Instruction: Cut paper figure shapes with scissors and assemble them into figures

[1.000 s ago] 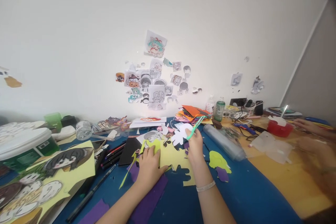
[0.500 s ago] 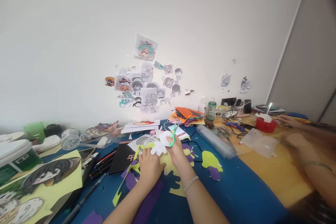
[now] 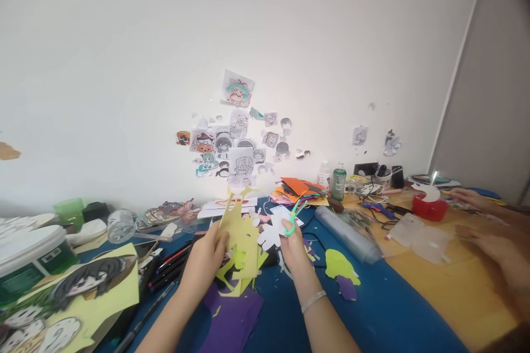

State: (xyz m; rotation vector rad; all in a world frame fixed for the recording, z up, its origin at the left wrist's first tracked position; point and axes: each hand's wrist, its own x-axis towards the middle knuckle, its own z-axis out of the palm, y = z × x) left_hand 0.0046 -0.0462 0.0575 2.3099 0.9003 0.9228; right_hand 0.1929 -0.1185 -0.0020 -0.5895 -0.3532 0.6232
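1. Left hand [image 3: 209, 253]: grasping the yellow paper [image 3: 238, 231], thumb near its left edge; sheet raised and tilted, with ragged cut edges.
2. Right hand [image 3: 293, 247]: grasping the white paper cutout [image 3: 271, 231] at its right edge, lobed outline facing left. Same hand also holds the green scissors [image 3: 291, 226], blades directed up and away to the right. Light-coloured bracelet [image 3: 313, 301] on this wrist.
3. Position: cutout and yellow paper near each other above the blue table cover [image 3: 298, 320]; whether their edges touch, cannot tell.
4. Purple paper [image 3: 234, 317] lies on the cover below the yellow paper, on the near side.
5. Right of the right hand: lime paper [image 3: 340, 265], with a purple scrap [image 3: 346, 288] touching its near edge. Beyond these, a clear plastic roll [image 3: 348, 234] lies at a slant.
6. Far side, by the wall: stack of coloured paper [image 3: 298, 192], orange on top; green bottle [image 3: 338, 183] upright beside it.
7. Left side: dark pens [image 3: 169, 274]; a sheet with drawn figures [image 3: 111, 289].
8. Far right: another person's arms over the wooden surface [image 3: 455, 281], near a red container [image 3: 429, 210]; their grip cannot be made out.
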